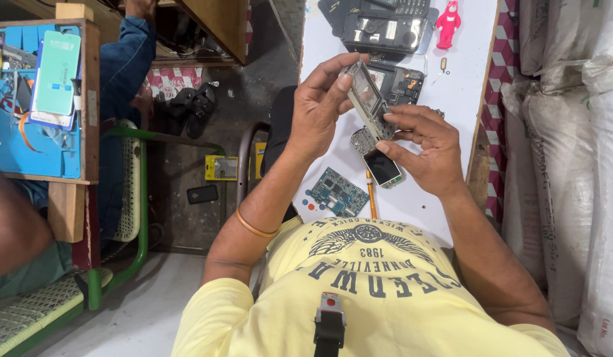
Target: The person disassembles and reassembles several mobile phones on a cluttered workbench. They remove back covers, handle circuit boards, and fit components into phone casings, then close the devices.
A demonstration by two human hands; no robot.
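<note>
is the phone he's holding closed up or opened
Opened: the phone frame, held between the left hand and right hand, has no cover, its bare inner parts showing.

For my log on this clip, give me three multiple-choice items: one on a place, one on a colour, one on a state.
1. Where does the circuit board lie?
A. On the table, between the forearms
B. On the floor
C. In the left hand

2. What colour is the toy figure at the table's far end?
A. Green
B. Red
C. White

3. How is the phone held?
A. Flat on the table, untouched
B. In one hand only
C. Raised off the table in both hands

Answers:
1. A: the circuit board rests on the white table, nearer the body than the hands.
2. B: the toy figure is red all over.
3. C: the left hand and right hand both grip the phone above the table.
</note>
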